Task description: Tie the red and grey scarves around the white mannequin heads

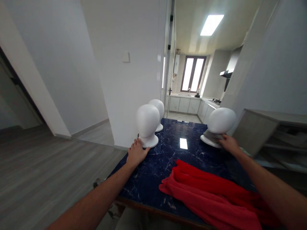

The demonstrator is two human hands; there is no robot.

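Note:
Three white foam mannequin heads stand on a dark blue marble table point(168, 159). My left hand point(136, 151) rests flat on the table, fingertips touching the base of the nearest left head point(147, 123). A second head point(158, 110) stands just behind it. My right hand point(227, 143) grips the base of the right head point(220, 123), which is tilted. A rumpled red cloth point(211, 195) lies on the table in front of me, between my arms.
A white wall corner point(134, 80) rises just left of the table. Behind it a doorway opens to a kitchen with cabinets point(187, 103). A grey shelf unit point(271, 134) stands at the right. Grey wooden floor point(48, 166) spreads to the left.

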